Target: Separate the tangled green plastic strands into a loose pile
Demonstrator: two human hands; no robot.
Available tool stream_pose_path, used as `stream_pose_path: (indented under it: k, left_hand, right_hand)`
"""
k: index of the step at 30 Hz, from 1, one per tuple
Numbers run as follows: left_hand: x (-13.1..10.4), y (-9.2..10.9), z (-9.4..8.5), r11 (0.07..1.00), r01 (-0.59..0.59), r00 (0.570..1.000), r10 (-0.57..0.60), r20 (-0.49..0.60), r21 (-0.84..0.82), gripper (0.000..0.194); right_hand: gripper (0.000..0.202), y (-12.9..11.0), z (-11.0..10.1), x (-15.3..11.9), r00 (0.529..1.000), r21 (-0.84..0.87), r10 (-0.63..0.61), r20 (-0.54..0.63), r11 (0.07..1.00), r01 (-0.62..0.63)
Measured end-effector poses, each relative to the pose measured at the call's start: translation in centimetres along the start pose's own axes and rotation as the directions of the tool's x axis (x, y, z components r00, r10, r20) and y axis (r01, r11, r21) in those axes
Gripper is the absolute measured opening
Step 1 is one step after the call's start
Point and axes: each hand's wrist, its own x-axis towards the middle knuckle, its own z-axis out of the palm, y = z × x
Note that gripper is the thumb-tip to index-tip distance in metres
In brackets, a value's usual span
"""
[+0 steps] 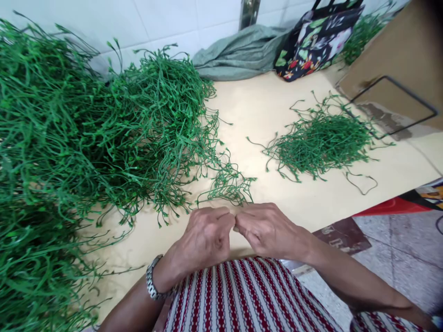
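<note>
My left hand (210, 234) and my right hand (268, 229) meet at the fingertips just above the near edge of the table. Both are closed in a pinch, and whatever they hold is hidden or too small to make out. A metal-banded watch (151, 279) circles my left wrist. Right beyond my knuckles lies a loose cluster of thin green artificial stems (230, 184) with small budded tips. It trails from a large tangled heap of the same green stems (145, 124) on the left. A smaller pile of these stems (321, 140) lies to the right.
The pale tabletop (242, 106) runs along a white tiled wall (169, 20). At the back lie a grey-green sack (242, 53) and a floral bag (313, 44). A cardboard box (398, 60) and a thin black wire frame (411, 123) stand at the right.
</note>
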Motion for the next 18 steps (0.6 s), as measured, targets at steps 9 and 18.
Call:
stream_pose_path:
  k: [9,18]
  left_hand:
    - [-0.5,-0.7,0.1,0.993,-0.079,0.980,0.093,0.174,-0.089,0.020]
    - [-3.0,-0.4,-0.3,0.951,-0.041,0.999,0.032,-0.034,-0.306,0.035]
  right_hand:
    - [0.015,6.8,-6.0,-4.5,0.938,-0.365,0.061,-0.342,0.911,-0.192]
    - [0.024,12.5,-6.9,-5.0,0.835,-0.626,0.237,-0.496,0.569,-0.533]
